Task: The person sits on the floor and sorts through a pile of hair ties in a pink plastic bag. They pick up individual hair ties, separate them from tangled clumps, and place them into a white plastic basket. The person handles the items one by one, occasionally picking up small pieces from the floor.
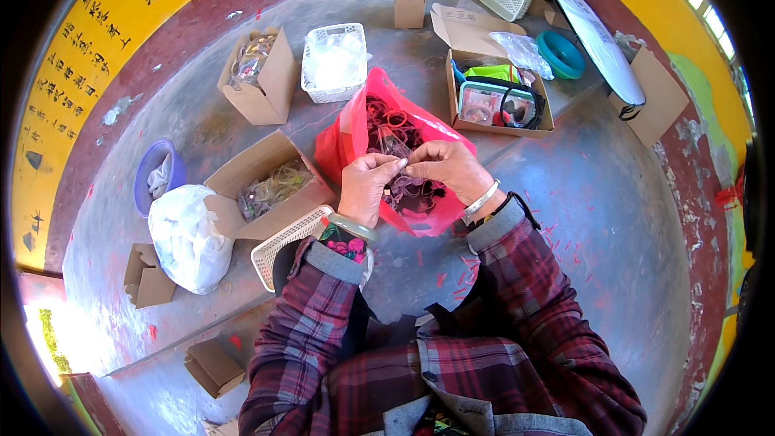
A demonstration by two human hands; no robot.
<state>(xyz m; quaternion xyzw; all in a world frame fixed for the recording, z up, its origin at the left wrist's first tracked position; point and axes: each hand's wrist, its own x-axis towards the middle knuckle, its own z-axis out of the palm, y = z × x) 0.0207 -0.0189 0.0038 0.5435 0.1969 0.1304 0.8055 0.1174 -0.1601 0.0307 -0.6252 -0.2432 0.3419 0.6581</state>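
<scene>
My left hand (371,186) and my right hand (454,171) meet over an open red plastic bag (333,149). Thumbs and forefingers of both are pinched together, almost touching. Whatever sits between the fingertips is too small to make out. Inside the bag lies a tangle of dark purple-brown, string-like loops (416,194), with a red ring-like piece (395,118) near the top. My hands hide part of this heap.
Left of the bag stand a cardboard box of tangled clear strands (323,191), a white basket (278,246) and a stuffed white bag (190,238). Beyond are another white basket (334,97) and an open carton (504,125). Red scraps (468,273) litter the floor.
</scene>
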